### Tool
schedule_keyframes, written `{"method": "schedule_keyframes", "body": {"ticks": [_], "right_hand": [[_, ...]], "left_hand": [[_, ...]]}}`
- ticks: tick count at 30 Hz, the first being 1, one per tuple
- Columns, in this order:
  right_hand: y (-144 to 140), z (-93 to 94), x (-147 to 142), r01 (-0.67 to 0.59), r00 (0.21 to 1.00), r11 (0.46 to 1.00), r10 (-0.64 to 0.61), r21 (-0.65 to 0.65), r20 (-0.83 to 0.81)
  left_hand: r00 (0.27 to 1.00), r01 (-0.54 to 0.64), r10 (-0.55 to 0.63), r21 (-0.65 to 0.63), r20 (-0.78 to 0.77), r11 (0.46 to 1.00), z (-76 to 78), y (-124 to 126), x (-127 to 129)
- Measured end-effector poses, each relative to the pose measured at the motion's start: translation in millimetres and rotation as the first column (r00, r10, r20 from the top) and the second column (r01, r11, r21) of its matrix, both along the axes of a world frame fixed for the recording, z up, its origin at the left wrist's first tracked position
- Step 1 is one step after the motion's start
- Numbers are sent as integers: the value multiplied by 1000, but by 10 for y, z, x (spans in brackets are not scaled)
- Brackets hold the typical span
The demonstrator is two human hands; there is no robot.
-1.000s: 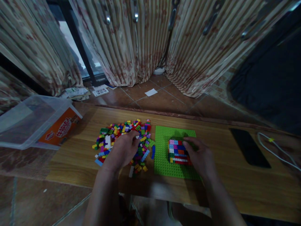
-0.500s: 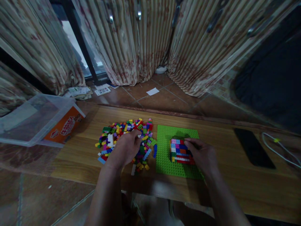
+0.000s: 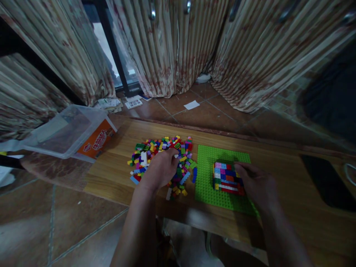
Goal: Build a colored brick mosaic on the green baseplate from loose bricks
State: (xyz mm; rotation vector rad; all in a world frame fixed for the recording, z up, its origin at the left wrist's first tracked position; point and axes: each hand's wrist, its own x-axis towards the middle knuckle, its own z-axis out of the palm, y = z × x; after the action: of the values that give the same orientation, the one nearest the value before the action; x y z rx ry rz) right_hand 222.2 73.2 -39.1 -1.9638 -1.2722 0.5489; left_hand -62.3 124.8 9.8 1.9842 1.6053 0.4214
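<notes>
Apparently at brick-picking, the left hand (image 3: 163, 168), fingers narrowed, hold unclear, is over the loose bricks (image 3: 183, 166), while the right hand (image 3: 260, 185), grip also unclear, meets the brick block (image 3: 226, 178) on the green baseplate (image 3: 205, 185); a precise pinch seems called for next.

From my end of the feed, the boldest lettering I get is on the orange rectangular label (image 3: 97, 140) fixed to the clear plastic bin (image 3: 63, 144): a slanting line of large white characters, Chinese by their shape, with a smaller white emblem (image 3: 87, 148) at lower left. I can't make out the wording with certainty. The flat white booklet (image 3: 134, 103) on the brown tiled floor (image 3: 172, 105) carries dense black print, too small for me to read. A small green-and-black plastic brick (image 3: 177, 145) bears a marking I can't decipher.
</notes>
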Motion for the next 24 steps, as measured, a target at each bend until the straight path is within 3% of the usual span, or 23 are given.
{"method": "schedule_keyframes", "body": {"ticks": [5,11,19,24], "right_hand": [[-4,47,-71,-4,992,998,-4,68,122],[-2,44,-72,7,988,999,-15,51,151],[22,40,-19,65,994,997,-69,46,81],[29,15,-50,15,999,1000,-15,6,48]], "left_hand": [[999,17,-17,1,-28,1000,42,-7,4],[1000,13,-14,-7,-22,1000,48,-9,3],[999,21,-21,-4,-33,1000,39,1,8],[999,19,-19,-10,-48,1000,40,3,21]]}}
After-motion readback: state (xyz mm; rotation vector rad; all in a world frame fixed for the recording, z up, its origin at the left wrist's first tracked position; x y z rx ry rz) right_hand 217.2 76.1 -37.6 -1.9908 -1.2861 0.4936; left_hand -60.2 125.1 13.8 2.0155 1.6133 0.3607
